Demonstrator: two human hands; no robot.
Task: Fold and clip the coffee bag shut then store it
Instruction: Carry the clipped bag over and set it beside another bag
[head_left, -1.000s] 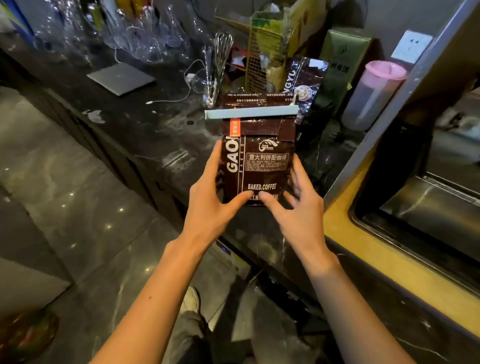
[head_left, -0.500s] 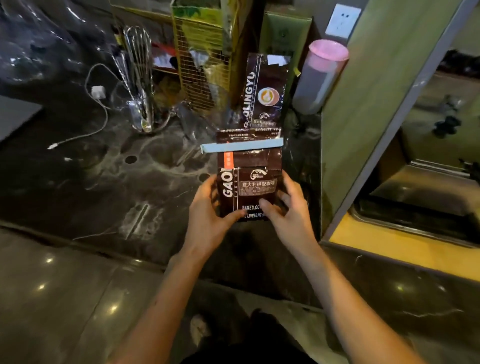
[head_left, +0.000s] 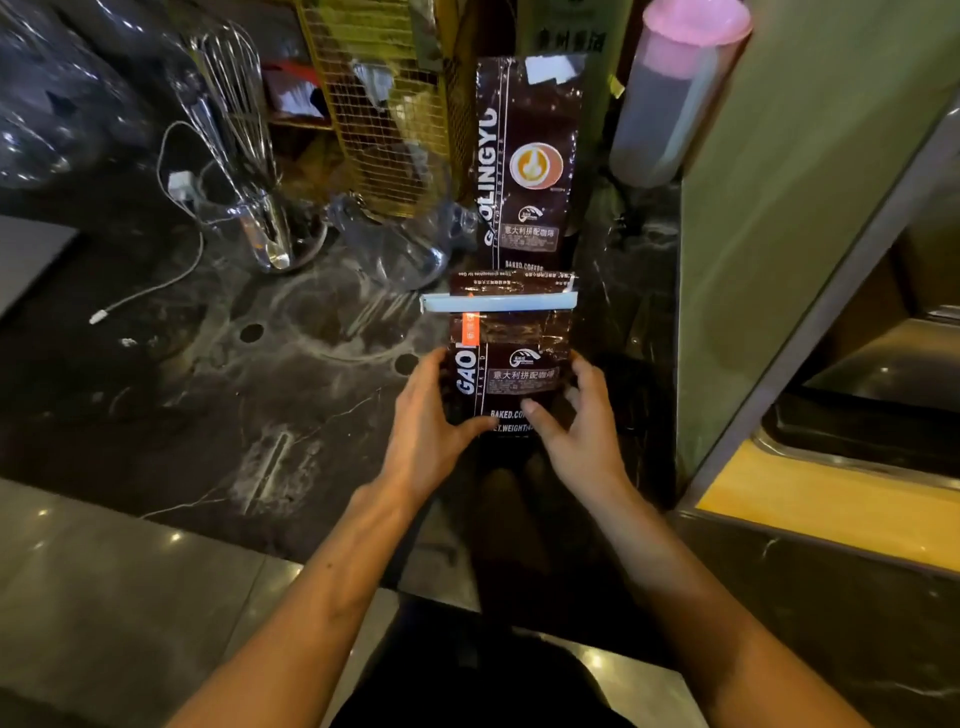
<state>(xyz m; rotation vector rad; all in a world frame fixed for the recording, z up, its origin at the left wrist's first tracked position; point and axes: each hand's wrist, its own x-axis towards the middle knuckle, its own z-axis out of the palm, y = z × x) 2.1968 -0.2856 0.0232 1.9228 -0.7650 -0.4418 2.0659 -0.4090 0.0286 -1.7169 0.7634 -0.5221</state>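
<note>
Carried forward since the earlier frame, the clipped coffee bag now stands upright over the dark marble counter, just in front of a second, taller coffee bag. Its folded top is pinched under a pale blue sealing clip. Left hand and right hand grip its lower sides, fingers pressed on the bag's front. A pink-lidded jar stands behind, right.

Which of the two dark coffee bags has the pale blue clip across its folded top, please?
The nearer coffee bag, held between both hands, carries the pale blue clip; the taller bag standing behind it has none.
</note>
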